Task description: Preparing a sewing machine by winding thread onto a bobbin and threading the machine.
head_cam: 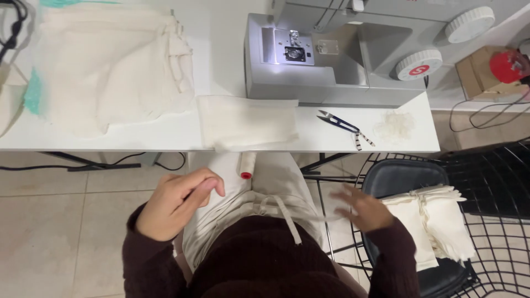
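Person seated at a white table [138, 140], both hands down over the lap, off the work surface. Left hand [176, 201], lower left of centre, is loosely curled, fingers bent in toward the thumb; nothing visible in it. Right hand [361, 208], lower right of centre, is motion-blurred, fingers spread, grasping nothing, just beside the bundle [433, 223] of cream cloth pieces lying on the black chair [406, 174] at the right.

One folded cloth [248, 122] lies mid-frame on the table's near edge, just in front of the sewing machine [331, 60], not under the needle. A small roll with a red end [246, 165] pokes out just below that cloth, over the lap. A big cloth pile [110, 66] sits upper left. Snips [343, 127] and a tuft of thread scraps [393, 126] lie right of the folded cloth.

Judgement on progress: the thread scraps suggest some trimming is done; the pile and the bundle suggest batch work, but which is finished stock I cannot tell. The piece on the table is not being stitched at this moment, and neither hand is on it.
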